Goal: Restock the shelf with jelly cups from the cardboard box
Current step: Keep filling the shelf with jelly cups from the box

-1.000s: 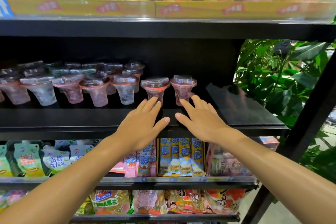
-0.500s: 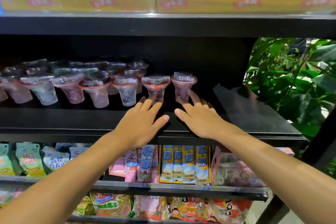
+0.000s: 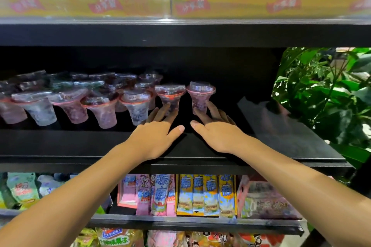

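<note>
On the black metal middle shelf (image 3: 291, 142), clear plastic jelly cups with pink-rimmed lids (image 3: 70, 104) crowd the left and centre, packed in rows running back into the dark rear; those in the back rows are too blurred to count. The front row ends with two pink-filled cups: the second-last cup (image 3: 170, 96) and the end cup (image 3: 200, 94), standing apart with a dark gap between them. The left hand (image 3: 158, 136) lies flat over the shelf, fingers straight and spread, fingertips (image 3: 164, 110) reaching the base of the second-last cup. Just beside it, thumbs nearly meeting, the right hand (image 3: 216, 134) is likewise flat and unclenched, its fingertips (image 3: 210, 106) against the lower side of the end cup. Neither hand grips anything. Right of the end cup the shelf surface lies bare up to its right edge, beyond which green leafy plants (image 3: 325, 94) stand. The shelf's front lip runs under both forearms. The cardboard box is out of view.
</note>
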The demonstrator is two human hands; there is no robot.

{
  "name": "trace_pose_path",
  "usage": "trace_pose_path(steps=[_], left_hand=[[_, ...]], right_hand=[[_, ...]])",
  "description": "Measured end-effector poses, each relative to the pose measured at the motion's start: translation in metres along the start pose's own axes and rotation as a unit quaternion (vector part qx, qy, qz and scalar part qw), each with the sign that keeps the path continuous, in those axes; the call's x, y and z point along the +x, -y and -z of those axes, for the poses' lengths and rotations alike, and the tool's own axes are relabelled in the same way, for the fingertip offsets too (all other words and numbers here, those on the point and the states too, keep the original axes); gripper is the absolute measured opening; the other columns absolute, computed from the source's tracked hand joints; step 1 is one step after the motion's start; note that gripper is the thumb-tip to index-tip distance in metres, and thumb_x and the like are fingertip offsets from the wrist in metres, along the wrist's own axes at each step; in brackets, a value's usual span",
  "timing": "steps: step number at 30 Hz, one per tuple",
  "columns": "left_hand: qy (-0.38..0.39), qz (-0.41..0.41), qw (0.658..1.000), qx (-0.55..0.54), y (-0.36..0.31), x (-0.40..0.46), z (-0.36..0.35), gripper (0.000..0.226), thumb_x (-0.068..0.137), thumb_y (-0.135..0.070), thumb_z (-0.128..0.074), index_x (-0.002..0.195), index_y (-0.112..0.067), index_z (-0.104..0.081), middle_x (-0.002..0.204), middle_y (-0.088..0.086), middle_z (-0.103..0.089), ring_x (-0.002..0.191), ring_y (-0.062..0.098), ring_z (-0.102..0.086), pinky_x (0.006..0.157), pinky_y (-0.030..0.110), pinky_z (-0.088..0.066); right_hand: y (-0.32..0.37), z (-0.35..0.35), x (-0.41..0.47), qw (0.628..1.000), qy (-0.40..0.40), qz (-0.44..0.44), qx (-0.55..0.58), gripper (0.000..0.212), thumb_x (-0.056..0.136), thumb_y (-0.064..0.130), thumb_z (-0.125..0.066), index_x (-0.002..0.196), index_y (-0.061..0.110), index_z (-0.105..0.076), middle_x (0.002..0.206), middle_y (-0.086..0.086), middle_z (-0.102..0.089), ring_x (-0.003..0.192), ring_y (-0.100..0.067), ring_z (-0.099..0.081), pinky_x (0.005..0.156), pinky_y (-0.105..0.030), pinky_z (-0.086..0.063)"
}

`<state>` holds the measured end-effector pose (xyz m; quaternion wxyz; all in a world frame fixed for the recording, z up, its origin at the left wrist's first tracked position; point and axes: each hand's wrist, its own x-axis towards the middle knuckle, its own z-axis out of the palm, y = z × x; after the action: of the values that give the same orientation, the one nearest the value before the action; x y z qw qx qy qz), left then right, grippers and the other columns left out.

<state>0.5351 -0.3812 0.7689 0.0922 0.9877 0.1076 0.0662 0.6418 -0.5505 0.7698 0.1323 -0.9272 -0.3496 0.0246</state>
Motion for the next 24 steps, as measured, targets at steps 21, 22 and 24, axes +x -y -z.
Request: trace_pose_path(steps=[21,22,24], left_hand=[[0.007,0.028,0.999,-0.016,-0.006,0.051,-0.01,0.075,0.101,-0.059,-0.032,0.159,-0.028,0.004,0.164,-0.01,0.021,0.153,0.018,0.012,0.122,0.047,-0.012],[0.008,0.031,0.999,-0.013,-0.006,0.053,-0.01,0.075,0.101,-0.059,-0.032,0.159,-0.028,0.005,0.164,-0.01,0.021,0.153,0.018,0.012,0.121,0.047,-0.011],[0.007,0.034,0.999,-0.008,-0.005,0.058,-0.01,0.076,0.101,-0.06,-0.031,0.159,-0.028,0.005,0.165,-0.01,0.021,0.153,0.019,0.012,0.122,0.046,-0.011]], right_hand=[[-0.016,0.003,0.052,0.999,-0.003,-0.022,-0.027,0.063,0.101,0.063,-0.024,0.158,0.042,-0.008,0.166,0.009,0.017,0.152,-0.03,-0.003,0.121,-0.053,-0.018],[-0.017,0.003,0.055,0.999,-0.002,-0.019,-0.03,0.063,0.1,0.063,-0.025,0.158,0.042,-0.007,0.166,0.009,0.017,0.152,-0.03,-0.003,0.121,-0.053,-0.018],[-0.02,0.005,0.059,0.999,0.001,-0.013,-0.035,0.063,0.1,0.063,-0.025,0.157,0.042,-0.006,0.166,0.009,0.017,0.152,-0.031,-0.002,0.121,-0.053,-0.017]])
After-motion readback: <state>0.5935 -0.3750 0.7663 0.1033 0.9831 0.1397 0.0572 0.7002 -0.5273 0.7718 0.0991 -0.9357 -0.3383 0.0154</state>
